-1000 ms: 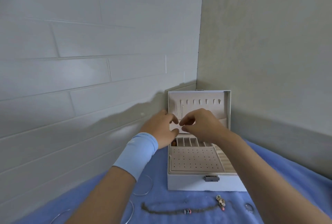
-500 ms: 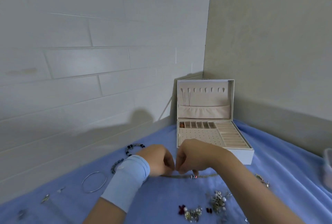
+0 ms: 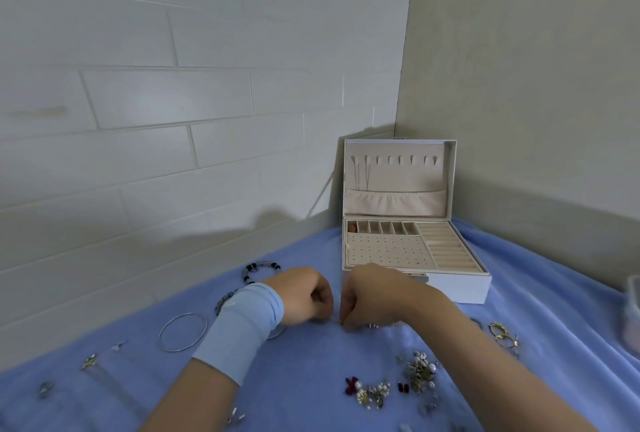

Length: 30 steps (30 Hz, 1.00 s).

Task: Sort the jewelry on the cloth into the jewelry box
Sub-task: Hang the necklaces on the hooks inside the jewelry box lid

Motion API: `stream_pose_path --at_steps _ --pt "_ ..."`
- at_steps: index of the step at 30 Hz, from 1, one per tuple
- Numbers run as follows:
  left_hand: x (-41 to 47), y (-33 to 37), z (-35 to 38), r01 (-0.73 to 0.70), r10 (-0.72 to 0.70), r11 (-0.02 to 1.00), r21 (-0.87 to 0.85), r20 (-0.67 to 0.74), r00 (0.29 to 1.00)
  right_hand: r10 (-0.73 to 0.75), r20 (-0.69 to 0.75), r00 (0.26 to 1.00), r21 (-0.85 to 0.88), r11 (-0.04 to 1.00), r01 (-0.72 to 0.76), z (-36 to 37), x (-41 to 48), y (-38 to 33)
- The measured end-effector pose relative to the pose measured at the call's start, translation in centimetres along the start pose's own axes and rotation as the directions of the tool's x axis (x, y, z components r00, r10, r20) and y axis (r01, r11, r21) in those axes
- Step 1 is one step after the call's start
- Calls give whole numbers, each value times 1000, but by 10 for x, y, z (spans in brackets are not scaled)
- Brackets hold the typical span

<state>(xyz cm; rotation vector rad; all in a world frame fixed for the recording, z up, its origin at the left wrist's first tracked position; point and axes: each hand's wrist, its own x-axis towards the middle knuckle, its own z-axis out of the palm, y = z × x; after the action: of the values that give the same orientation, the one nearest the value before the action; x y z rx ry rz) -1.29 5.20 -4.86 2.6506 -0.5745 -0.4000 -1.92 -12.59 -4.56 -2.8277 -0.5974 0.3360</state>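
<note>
Both hands are down on the blue cloth [image 3: 311,379] just in front of the jewelry box [image 3: 460,288], knuckles nearly touching. Left hand [image 3: 304,296]: fingers curled under, tips pinching down at the cloth. Right hand [image 3: 370,295]: same, curled tight, tips down. A thin chain [image 3: 373,325] runs between and under them. Only a short bit with a small bead shows by the right hand. Each hand seems to have an end, probably so the chain lifts stretched out and doesn't tangle. The exact grip is hidden by the knuckles.

The box sits open in the wall corner. Its lid [image 3: 408,179] stands upright, so the hooks are reachable. Two fine necklaces [image 3: 362,173] already hang from the leftmost hooks. A reddish item [image 3: 352,226] is in the leftmost small compartment, and the stud panel and ring rolls look bare. My read is that it's early in the task and the chain likely goes to a lid hook.

Still on the cloth:
- Left of the box: beaded bracelet [image 3: 259,267], silver bangle [image 3: 182,332].
- In front of the box, nearer the camera: earring clusters [image 3: 420,371].
- Front-right of the box: gold rings [image 3: 502,334].
</note>
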Motion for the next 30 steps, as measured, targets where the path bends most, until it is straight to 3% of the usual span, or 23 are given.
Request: stream_pose_path --at_steps 3,5,8,11,13,15,18,20,23,25,27,30 --pt "-1 1 0 -6 5 998 -70 -17 1000 -2 -1 1000 108 994 2 -7 -1 5" --pt "-1 2 -1 -30 20 975 -221 -50 999 -19 -4 1000 230 973 19 -15 -3 10" --pt "-4 4 -4 -80 59 803 -591 -55 997 -55 -3 998 426 904 51 -27 -8 16" --pt "-6 1 -8 -106 79 661 -743 -72 994 -88 -13 996 583 808 79 -36 -14 20" --pt "-6 -3 -10 -105 90 636 -765 -62 994 -105 -21 994 704 705 89 -40 -16 23" --pt "-8 -7 -14 -104 100 699 -707 -47 994 -95 -21 995 780 621 76 -42 -18 23" --pt "-14 -8 -22 -139 146 787 -601 -37 989 -79 -29 996 767 637 72 -44 -22 21" --pt "-19 -10 -28 -187 187 697 -693 -76 979 -98 -35 995 743 663 91 -45 -23 21" --pt "-24 -10 -33 -220 227 372 -902 -142 964 -145 -36 989 748 652 123 -46 -25 20" --pt "-25 -5 -35 -236 250 249 -939 -173 953 -190 -58 980 787 595 162 -47 -26 20" --pt "-26 3 -36 -264 254 259 -929 -198 947 -242 -87 966 838 507 202 -49 -27 17" --pt "-27 16 -38 -326 225 391 -861 -254 941 -306 -101 947 897 384 220 -48 -26 9"
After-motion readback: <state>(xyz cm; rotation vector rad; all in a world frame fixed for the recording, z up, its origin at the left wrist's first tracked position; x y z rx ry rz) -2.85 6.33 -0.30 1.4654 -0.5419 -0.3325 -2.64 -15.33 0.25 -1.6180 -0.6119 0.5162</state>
